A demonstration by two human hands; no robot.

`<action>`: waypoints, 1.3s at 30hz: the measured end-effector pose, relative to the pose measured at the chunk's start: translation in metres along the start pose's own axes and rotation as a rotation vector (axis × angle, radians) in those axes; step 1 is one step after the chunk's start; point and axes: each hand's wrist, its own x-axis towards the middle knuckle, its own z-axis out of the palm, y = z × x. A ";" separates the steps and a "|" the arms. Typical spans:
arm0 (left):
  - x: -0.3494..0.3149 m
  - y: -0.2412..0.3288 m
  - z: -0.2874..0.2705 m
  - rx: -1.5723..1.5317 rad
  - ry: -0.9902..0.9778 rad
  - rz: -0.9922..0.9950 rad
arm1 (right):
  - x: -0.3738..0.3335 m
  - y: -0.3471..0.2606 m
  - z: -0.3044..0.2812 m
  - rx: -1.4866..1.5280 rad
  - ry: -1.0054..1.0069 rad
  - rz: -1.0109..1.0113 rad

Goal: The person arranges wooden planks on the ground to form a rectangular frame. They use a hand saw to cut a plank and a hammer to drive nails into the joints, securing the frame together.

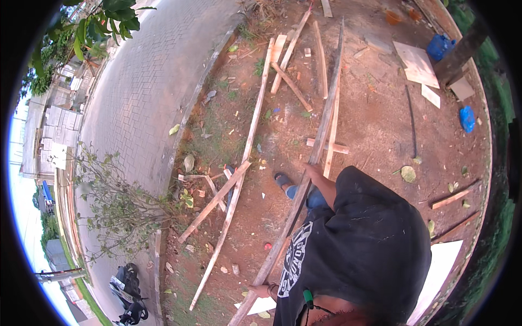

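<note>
A long, weathered wooden board [291,223] runs from the far middle down to the lower edge, slanting left along the front of my body. My right hand [312,169] is closed around it near its middle, below the outstretched forearm. Nearer the lower edge, my left hand [258,291] grips the same board, a dark band on the wrist. Beneath the right hand's part of the board, a paler wood strip [333,127] and a short crosspiece [328,145] lie on the ground. My sandalled foot [283,180] stands just left of the board.
Left of me lies a long thin wooden strip [244,155], crossed by a shorter plank [215,201]. A leafy shrub [128,190] and a parked motorcycle [129,296] are by the paved road [147,60]. Plywood [416,64] and a blue water jug [439,47] sit far right beside a trunk.
</note>
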 end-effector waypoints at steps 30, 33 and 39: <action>-0.297 -0.206 -0.323 -0.395 0.261 0.188 | 0.019 0.059 -0.384 0.087 -0.506 0.381; -0.313 -0.220 -0.337 -0.366 0.163 0.126 | 0.034 0.067 -0.387 0.089 -0.618 0.390; -0.309 -0.286 -0.356 -0.298 0.189 0.043 | 0.054 0.083 -0.412 -0.130 -0.436 0.323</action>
